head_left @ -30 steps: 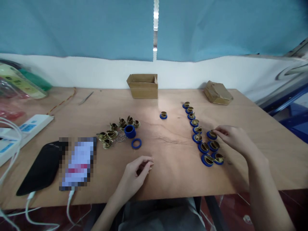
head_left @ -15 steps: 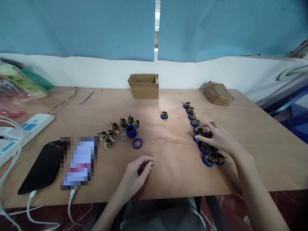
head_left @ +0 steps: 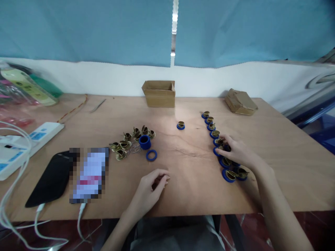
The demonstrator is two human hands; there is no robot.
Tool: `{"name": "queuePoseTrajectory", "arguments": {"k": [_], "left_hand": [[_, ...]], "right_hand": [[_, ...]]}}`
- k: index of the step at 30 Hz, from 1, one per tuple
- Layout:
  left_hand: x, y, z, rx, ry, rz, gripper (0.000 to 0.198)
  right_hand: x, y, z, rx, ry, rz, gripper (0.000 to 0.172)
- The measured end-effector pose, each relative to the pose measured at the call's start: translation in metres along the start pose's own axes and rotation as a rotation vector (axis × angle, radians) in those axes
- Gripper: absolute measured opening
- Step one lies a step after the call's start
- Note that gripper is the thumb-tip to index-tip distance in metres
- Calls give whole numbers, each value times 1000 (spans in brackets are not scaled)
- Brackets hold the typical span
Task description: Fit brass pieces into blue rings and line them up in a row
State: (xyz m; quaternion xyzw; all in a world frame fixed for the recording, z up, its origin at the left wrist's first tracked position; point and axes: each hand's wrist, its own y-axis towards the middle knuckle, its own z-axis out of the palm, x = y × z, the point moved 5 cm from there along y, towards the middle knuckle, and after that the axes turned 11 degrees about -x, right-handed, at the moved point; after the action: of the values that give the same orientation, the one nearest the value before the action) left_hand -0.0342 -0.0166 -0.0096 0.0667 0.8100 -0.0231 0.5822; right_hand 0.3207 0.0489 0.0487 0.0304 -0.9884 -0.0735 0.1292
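The person's right hand (head_left: 237, 150) reaches in from the right over a line of brass-coloured pieces (head_left: 215, 133), each seated on a blue ring. Its thumb and forefinger are parted, at two neighbouring pieces partway along the line. Both digits look to be in contact there, but whether they grip either piece cannot be told. The remaining fingers are bent, and the hand hides part of a shorter second line just to its left-line neighbour's right.

The pieces sit on the right half of a wooden table (head_left: 183, 188). The main line's long axis runs from the far side toward the person, slanting a little rightward as it nears. Each round base lies flat, with thin metal flaps standing up at differing angles. On the nearest piece of the main line, the slot between the flaps runs from far left to near right.

The left hand (head_left: 150, 186) rests near the table's front edge, loosely curled, thumb and fingertips close together. Whether it holds anything cannot be told. Beyond it lie a single blue ring (head_left: 151, 160), a blue stack of rings (head_left: 144, 146) and a cluster of brass-coloured parts (head_left: 120, 154). One lone piece (head_left: 180, 125) on a blue base sits well apart, nearer an open cardboard box (head_left: 160, 100).
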Motion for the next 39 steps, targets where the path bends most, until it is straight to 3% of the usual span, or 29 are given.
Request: {"name": "queuePoseTrajectory", "arguments": {"k": [14, 23, 26, 30, 35, 39], "left_hand": [[-2, 0, 0, -1, 1, 28, 20], [-2, 0, 1, 2, -16, 5, 20], [-3, 0, 1, 9, -15, 7, 20], [-1, 0, 1, 9, -16, 6, 19], [1, 0, 3, 6, 17, 25, 18], [-12, -1, -4, 7, 85, 97, 16]], "right_hand": [[2, 1, -3, 57, -10, -13, 45], [12, 0, -8, -49, -73, -70, 56], [38, -2, -18, -143, -129, -125, 47], [109, -4, -20, -178, -72, -314, 35], [204, -4, 29, 64, 31, -566, 15], [239, 0, 70, 32, 81, -688, 22]]}}
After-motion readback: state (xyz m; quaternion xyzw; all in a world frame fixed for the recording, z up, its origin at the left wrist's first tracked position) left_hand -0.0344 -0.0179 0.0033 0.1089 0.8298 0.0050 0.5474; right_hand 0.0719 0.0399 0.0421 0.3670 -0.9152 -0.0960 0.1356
